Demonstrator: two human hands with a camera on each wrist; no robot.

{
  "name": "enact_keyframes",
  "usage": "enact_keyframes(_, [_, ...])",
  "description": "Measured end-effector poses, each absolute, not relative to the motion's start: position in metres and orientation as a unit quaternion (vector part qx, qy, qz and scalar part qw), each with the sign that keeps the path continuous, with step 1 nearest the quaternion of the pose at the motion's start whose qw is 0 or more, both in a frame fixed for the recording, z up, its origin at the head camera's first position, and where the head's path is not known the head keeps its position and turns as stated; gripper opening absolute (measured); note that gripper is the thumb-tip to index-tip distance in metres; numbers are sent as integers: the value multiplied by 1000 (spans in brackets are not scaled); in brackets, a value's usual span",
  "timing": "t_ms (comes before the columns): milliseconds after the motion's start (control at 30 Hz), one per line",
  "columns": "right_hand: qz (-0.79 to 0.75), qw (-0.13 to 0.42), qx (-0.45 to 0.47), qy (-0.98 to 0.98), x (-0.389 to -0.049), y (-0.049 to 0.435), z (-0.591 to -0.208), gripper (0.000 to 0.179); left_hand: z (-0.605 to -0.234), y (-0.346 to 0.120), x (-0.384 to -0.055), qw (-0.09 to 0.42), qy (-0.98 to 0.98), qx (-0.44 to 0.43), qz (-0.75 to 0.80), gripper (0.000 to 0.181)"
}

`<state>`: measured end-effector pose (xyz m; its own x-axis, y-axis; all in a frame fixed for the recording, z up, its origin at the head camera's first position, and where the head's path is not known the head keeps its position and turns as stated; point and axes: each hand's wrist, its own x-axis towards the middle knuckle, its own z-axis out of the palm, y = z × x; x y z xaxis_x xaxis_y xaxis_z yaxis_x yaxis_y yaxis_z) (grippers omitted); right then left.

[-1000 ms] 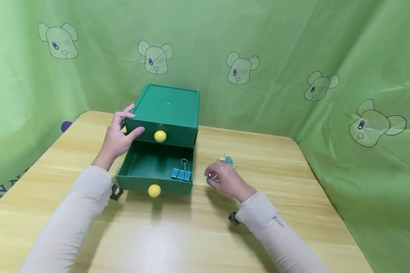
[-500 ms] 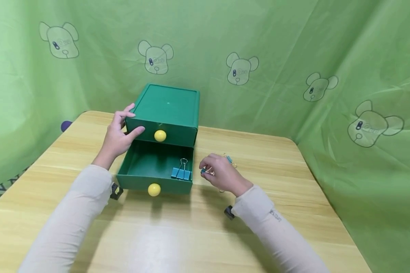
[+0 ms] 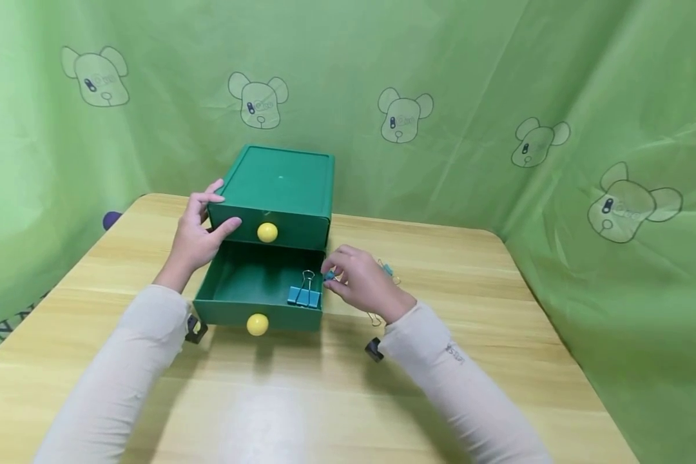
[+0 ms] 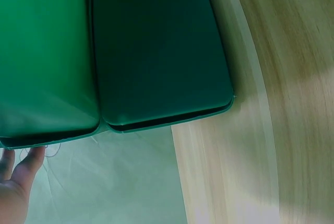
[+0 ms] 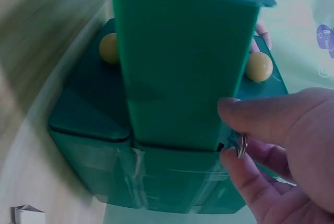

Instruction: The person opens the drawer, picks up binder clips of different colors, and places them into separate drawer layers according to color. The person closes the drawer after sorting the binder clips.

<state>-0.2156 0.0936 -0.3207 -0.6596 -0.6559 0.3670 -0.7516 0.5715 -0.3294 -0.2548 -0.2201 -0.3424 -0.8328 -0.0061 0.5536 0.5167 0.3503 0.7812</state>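
A green drawer cabinet (image 3: 281,177) stands on the table with its middle drawer (image 3: 226,310) pulled out. Inside that drawer, at the front right, sits a large blue binder clip (image 3: 303,296) with its wire handles up. My left hand (image 3: 194,241) rests at the cabinet's upper left corner, thumb on the top drawer's front and fingers at the top and side. My right hand (image 3: 362,280) pinches a small blue binder clip (image 3: 329,276) between thumb and fingers beside the drawer's right wall. In the right wrist view the clip (image 5: 238,143) is partly covered by the fingers.
Right of the cabinet lie more binder clips (image 3: 388,269), partly hidden by my right hand. Gold wire handles (image 3: 374,319) show below it. The wrist views show a closed bottom drawer (image 4: 162,51) with a yellow knob. A green curtain (image 3: 441,180) borders the table.
My right hand has moved left and away from me with the small binder clip, from the clips on the table to the drawer's right edge. My left hand stays on the cabinet.
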Motion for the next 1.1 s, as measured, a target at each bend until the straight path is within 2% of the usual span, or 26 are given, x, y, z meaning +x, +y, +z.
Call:
enact_keyframes(167, [253,117,404,-871,-216,94,-315,15,-343,-220,-255,240,-785,-162,-547,45])
enact_keyframes(467, [269,105,405,-868,-218,82,-305,17,-342,-219,-257,248,-781,-162,-550,44])
enact_keyframes(833, [276,117,411,-861,-223,68,-307,13,-346,-218,-256,243,-781,-160,-553,43])
enact_keyframes(1100, [279,108,385,-873,-227,76,-309,11,-346,-218,-256,247,-779,-159,-554,42])
